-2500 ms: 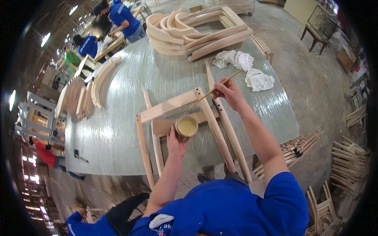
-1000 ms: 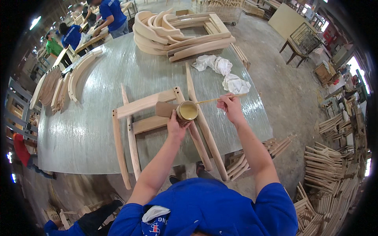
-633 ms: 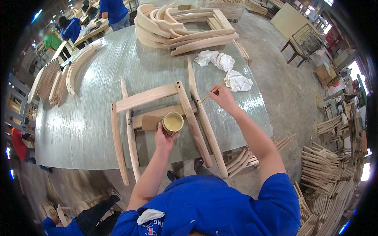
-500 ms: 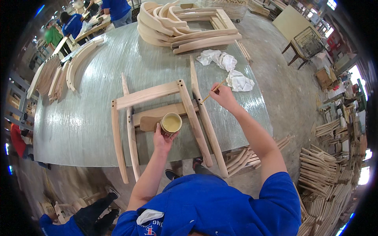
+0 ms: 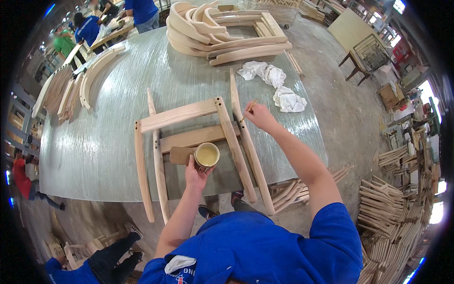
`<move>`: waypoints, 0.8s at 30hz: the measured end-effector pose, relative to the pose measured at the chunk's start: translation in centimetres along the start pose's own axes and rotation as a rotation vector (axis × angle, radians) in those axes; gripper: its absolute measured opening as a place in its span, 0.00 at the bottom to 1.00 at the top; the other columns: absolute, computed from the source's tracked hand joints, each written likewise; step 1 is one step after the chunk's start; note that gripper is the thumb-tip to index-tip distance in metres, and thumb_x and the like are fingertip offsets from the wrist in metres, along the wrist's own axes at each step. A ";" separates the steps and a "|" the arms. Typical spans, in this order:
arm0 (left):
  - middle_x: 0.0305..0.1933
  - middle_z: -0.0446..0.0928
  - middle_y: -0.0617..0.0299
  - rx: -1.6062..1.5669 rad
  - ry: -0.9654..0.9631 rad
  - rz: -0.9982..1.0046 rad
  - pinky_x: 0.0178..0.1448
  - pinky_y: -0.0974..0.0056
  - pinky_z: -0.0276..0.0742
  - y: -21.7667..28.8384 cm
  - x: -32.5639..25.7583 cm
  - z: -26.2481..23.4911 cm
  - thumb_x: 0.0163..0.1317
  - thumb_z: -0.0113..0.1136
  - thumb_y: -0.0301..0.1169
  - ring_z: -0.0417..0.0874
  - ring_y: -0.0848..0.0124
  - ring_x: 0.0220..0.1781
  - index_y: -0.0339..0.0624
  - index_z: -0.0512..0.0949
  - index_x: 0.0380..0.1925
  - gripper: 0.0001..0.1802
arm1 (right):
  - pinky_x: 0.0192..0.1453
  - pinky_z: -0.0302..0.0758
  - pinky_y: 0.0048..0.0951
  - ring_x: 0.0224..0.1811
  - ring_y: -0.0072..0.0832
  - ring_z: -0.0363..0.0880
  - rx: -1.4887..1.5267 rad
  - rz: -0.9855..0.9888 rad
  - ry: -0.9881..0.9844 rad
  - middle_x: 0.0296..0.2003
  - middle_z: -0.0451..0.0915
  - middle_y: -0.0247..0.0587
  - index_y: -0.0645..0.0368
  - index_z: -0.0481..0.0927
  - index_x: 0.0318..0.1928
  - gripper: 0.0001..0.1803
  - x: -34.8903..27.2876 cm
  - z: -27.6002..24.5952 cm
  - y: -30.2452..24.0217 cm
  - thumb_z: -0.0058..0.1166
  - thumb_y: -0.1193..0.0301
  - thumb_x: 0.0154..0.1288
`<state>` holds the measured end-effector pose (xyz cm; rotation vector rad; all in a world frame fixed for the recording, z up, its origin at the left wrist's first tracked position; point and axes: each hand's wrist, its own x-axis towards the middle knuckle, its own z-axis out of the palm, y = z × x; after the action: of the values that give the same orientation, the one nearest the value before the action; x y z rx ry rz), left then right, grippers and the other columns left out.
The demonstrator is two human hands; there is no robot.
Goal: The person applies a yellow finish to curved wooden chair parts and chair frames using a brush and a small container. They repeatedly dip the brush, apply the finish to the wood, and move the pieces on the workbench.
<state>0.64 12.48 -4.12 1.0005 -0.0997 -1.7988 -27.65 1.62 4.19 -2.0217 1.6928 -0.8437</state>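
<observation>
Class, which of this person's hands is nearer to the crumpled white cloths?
Right: the right hand is just below-left of the cloths; the left hand, holding a cup, is much farther down-left.

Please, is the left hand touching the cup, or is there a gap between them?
Touching: the head view shows the left hand gripping the cup, fingers against its side, no gap visible.

Your left hand [image 5: 196, 176] holds the cup [image 5: 207, 155] over the leg frames [image 5: 179, 115] on the table [image 5: 104, 161]; the stick [image 5: 248, 111] in your right hand [image 5: 261, 117] is at their right. Behind lie stacked frames [image 5: 189, 40] — cloths [image 5: 289, 100] nearer you, rightward — and curved pieces [image 5: 90, 78] far left.
</observation>
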 end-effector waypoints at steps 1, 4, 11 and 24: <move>0.58 0.68 0.51 0.003 0.008 0.004 0.54 0.43 0.76 0.0 -0.1 -0.2 0.70 0.35 0.47 0.73 0.52 0.56 0.41 0.64 0.57 0.25 | 0.33 0.72 0.38 0.27 0.45 0.76 -0.017 -0.001 -0.020 0.23 0.77 0.51 0.64 0.74 0.31 0.10 0.2 0.4 -0.2 0.52 0.68 0.58; 0.56 0.70 0.53 -0.004 -0.011 0.002 0.52 0.43 0.77 0.1 -0.3 -0.8 0.70 0.36 0.46 0.74 0.54 0.55 0.42 0.64 0.56 0.24 | 0.35 0.71 0.42 0.31 0.50 0.75 -0.062 -0.019 -0.074 0.25 0.76 0.53 0.63 0.74 0.31 0.11 0.7 0.9 -0.6 0.51 0.66 0.58; 0.52 0.73 0.56 -0.011 -0.059 -0.019 0.52 0.42 0.77 0.3 -0.7 -0.2 0.69 0.40 0.46 0.76 0.57 0.52 0.43 0.67 0.52 0.21 | 0.33 0.70 0.43 0.29 0.52 0.75 -0.076 -0.043 -0.055 0.24 0.76 0.54 0.64 0.72 0.30 0.11 1.2 0.6 -0.3 0.51 0.67 0.58; 0.57 0.70 0.53 0.037 -0.078 -0.072 0.55 0.41 0.74 0.4 -1.1 0.8 0.70 0.39 0.46 0.73 0.53 0.57 0.42 0.64 0.56 0.24 | 0.34 0.70 0.44 0.31 0.52 0.74 0.012 -0.058 -0.051 0.24 0.75 0.52 0.62 0.72 0.31 0.09 -0.7 0.6 -0.6 0.49 0.68 0.58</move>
<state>0.59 12.88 -2.77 0.9707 -0.1481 -1.9085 -26.90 2.41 3.95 -2.0759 1.6050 -0.8125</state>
